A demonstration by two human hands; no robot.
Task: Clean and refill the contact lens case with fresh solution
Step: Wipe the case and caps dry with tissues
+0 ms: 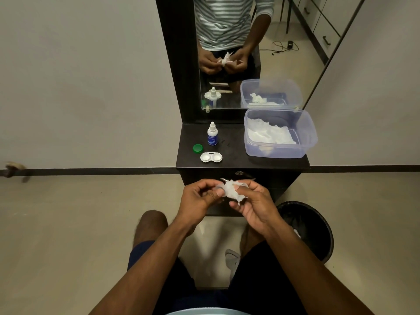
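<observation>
Glossy black worktop (236,142) stands under a tall mirror (250,53). On it lie a smooth white twin-well case (211,157), a ribbed green cap (197,148) just left of it, and an upright dropper bottle (212,134) behind. Far right sits a translucent tub (280,153) lined with crumpled paper. Nearer, the left hand (200,196) pinches a small clear cap (220,187), while the right hand (254,201) fingers clamp a wrinkled tissue (231,189) against it.

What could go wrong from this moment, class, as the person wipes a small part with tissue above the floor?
The small clear cap pinched by the left hand could slip and fall, perhaps into the bin. The tissue may leave lint. The open lens case could gather dust.
</observation>
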